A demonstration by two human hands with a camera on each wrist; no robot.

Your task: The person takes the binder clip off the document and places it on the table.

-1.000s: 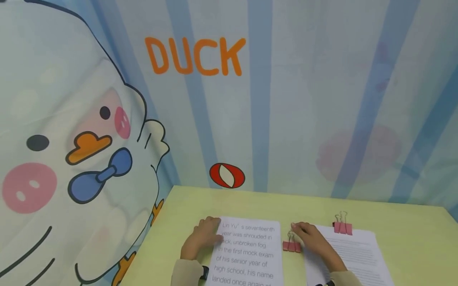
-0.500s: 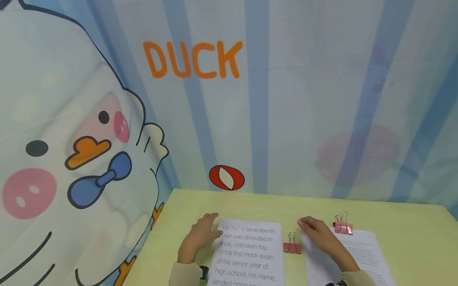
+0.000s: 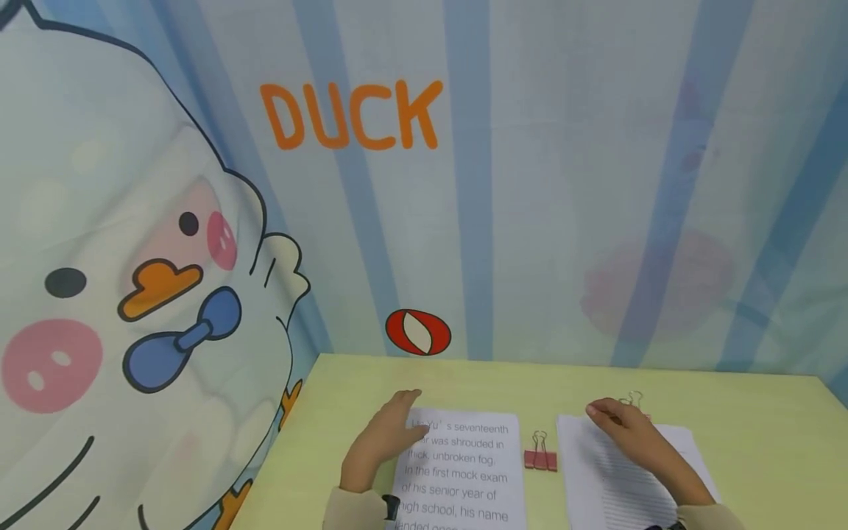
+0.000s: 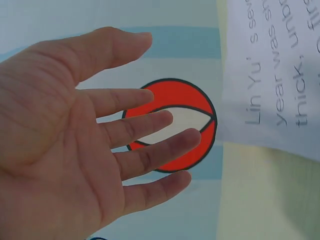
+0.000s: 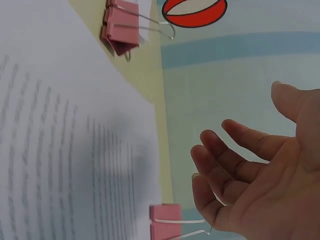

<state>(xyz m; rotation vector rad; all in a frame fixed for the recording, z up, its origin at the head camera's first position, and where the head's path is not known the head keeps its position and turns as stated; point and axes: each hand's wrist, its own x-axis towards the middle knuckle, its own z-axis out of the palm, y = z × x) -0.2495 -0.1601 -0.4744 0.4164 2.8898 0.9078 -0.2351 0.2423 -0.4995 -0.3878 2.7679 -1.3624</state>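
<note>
My left hand [image 3: 387, 434], fingers spread and holding nothing, hovers by the top left corner of a large-print sheet [image 3: 464, 471]. In the left wrist view its palm and straight fingers show. Over a small-print paper [image 3: 575, 449] on the right, my right hand [image 3: 632, 434] is held with fingers loosely bent; the right wrist view shows its palm [image 5: 270, 195] bare. A pink binder clip [image 3: 540, 461] lies between the two papers, wire handles pointing away. Another pink binder clip [image 5: 166, 222] is at the far edge of the small-print paper, mostly hidden behind my right hand in the head view.
The pale yellow table [image 3: 762, 442] ends at a blue-striped cloth backdrop [image 3: 530, 221] printed with "DUCK" and a ball. A large cartoon duck [image 3: 159, 221] fills the backdrop's left side. Dark bands circle both wrists.
My right hand has left the middle binder clip and moved right over the small-print paper, now covering most of the other clip. My left hand has come off the sheet's edge.
</note>
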